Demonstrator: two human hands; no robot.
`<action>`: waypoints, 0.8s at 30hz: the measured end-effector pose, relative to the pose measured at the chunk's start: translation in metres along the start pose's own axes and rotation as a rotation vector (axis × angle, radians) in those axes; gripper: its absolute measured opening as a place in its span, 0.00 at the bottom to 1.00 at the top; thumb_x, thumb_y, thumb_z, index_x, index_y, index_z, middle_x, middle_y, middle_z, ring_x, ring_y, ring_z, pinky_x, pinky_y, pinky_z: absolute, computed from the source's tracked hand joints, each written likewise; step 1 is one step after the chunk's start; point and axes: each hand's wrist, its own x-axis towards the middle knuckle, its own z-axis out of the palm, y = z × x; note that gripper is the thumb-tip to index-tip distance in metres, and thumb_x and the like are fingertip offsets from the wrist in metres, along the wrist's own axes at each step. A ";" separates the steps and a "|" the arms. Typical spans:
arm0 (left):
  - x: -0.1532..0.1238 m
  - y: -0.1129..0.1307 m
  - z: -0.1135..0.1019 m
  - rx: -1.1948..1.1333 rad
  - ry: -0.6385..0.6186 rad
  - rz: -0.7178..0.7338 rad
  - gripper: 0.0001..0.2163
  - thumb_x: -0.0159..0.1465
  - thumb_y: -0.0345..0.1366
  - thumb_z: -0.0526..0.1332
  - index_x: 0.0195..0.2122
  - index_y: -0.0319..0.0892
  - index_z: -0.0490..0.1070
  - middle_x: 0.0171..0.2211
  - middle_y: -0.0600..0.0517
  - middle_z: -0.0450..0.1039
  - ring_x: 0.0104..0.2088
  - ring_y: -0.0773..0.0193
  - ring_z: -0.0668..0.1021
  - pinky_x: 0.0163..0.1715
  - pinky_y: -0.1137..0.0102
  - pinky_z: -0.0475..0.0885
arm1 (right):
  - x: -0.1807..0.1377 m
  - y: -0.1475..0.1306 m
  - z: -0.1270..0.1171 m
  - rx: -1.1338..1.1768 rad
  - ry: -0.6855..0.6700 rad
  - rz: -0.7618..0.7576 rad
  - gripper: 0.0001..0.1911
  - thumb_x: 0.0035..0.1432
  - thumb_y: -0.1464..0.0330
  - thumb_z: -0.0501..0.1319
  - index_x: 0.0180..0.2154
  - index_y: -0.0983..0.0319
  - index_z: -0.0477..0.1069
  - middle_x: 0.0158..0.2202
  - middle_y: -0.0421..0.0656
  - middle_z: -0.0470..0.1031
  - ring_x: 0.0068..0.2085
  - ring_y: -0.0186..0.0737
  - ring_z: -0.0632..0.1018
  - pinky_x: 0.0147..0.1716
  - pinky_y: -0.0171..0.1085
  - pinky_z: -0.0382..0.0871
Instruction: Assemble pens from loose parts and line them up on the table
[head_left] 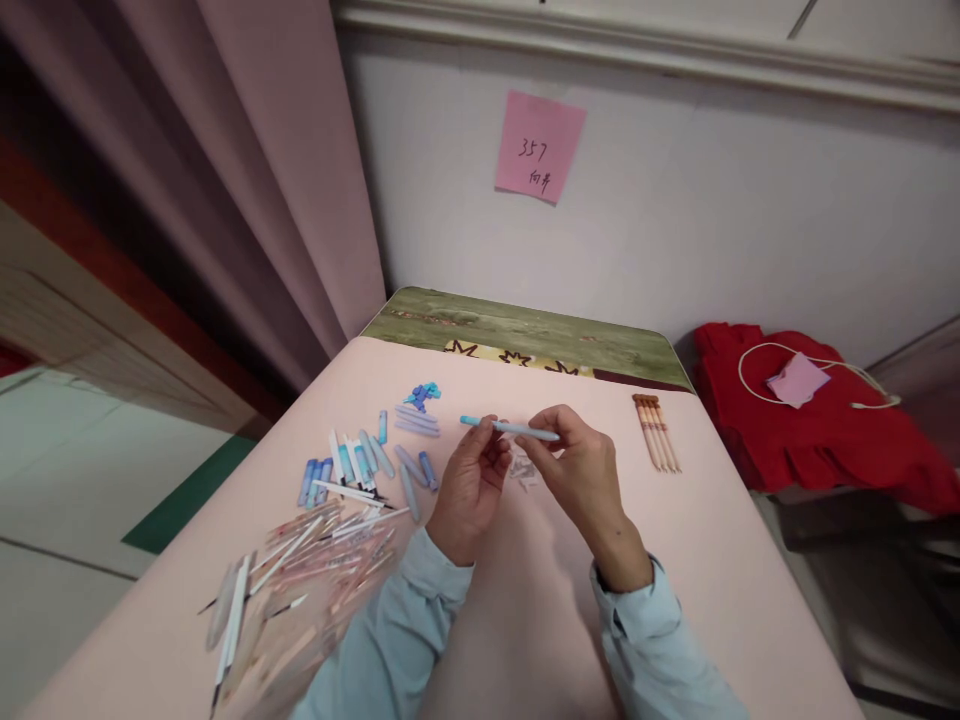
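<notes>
A light blue pen [517,430] with a brighter blue end at its left is held level above the table. My left hand [469,490] pinches it near the bright end, while the fingers of my right hand [577,470] close on its other end. Below and between the hands lie small clear or silvery pieces [523,470], partly hidden. To the left of my left hand are loose pale blue pen barrels [409,490], blue caps [307,482] and white refills with dark tips [352,492]. Small bright blue clip-like parts [424,394] form a little heap behind them.
Pinkish refills and clear parts [330,550] are heaped at the front left. Several brown-topped pens [656,432] lie side by side at the right. Beyond the pink-covered table [697,590], a red cloth [750,420] carries a white cable. A wall stands behind.
</notes>
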 end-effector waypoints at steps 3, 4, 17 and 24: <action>0.002 0.003 0.000 -0.003 0.021 -0.005 0.02 0.64 0.29 0.64 0.35 0.35 0.76 0.28 0.52 0.77 0.24 0.72 0.78 0.23 0.80 0.75 | 0.000 -0.001 -0.001 0.011 -0.009 -0.007 0.07 0.57 0.62 0.67 0.32 0.58 0.73 0.28 0.36 0.78 0.28 0.35 0.77 0.30 0.33 0.66; 0.002 0.004 0.000 -0.001 0.031 -0.004 0.02 0.64 0.29 0.64 0.35 0.35 0.76 0.27 0.52 0.76 0.24 0.73 0.78 0.23 0.80 0.75 | 0.000 -0.001 -0.001 0.008 -0.017 -0.010 0.07 0.57 0.61 0.67 0.33 0.58 0.74 0.28 0.36 0.78 0.28 0.35 0.76 0.30 0.33 0.66; 0.008 0.009 0.001 -0.122 0.218 -0.014 0.07 0.67 0.26 0.59 0.30 0.35 0.71 0.27 0.50 0.77 0.25 0.72 0.78 0.25 0.81 0.76 | 0.001 0.007 -0.003 -0.189 -0.029 -0.072 0.04 0.57 0.65 0.65 0.33 0.57 0.73 0.31 0.37 0.78 0.29 0.35 0.76 0.29 0.33 0.61; 0.014 -0.003 -0.008 -0.146 0.198 -0.105 0.08 0.68 0.27 0.58 0.30 0.35 0.71 0.28 0.48 0.77 0.24 0.73 0.77 0.26 0.80 0.75 | 0.000 -0.003 -0.015 0.059 -0.085 0.038 0.05 0.56 0.65 0.62 0.32 0.58 0.67 0.26 0.35 0.74 0.26 0.35 0.73 0.27 0.32 0.62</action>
